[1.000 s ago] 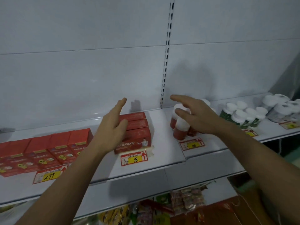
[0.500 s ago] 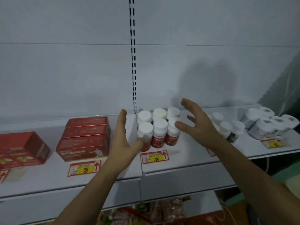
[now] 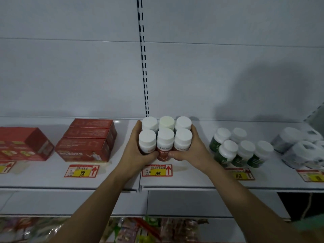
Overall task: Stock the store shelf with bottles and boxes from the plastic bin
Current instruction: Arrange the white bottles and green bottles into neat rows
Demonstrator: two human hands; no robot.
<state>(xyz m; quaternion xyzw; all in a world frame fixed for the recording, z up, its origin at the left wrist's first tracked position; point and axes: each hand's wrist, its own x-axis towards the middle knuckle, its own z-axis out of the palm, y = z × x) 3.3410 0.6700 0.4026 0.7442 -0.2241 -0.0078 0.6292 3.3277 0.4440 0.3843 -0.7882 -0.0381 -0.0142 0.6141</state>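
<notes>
Several red bottles with white caps (image 3: 165, 137) stand in a tight two-row cluster on the white shelf (image 3: 184, 181), above a price tag marked 108 (image 3: 157, 170). My left hand (image 3: 138, 151) presses against the cluster's left side, thumb under the front bottle. My right hand (image 3: 192, 149) cups the cluster's right side, thumb at the front. Both hands squeeze the cluster together. The plastic bin is out of view.
Stacked red boxes (image 3: 87, 141) lie left of the cluster, more red boxes (image 3: 24, 144) at far left. Green bottles with white caps (image 3: 236, 149) stand to the right, wrapped grey jars (image 3: 301, 148) beyond. Packaged goods fill the lower shelf (image 3: 140, 228).
The view shifted right along the shelf. Both hands, open and apart in the air before, have closed in on the red bottle cluster from either side.
</notes>
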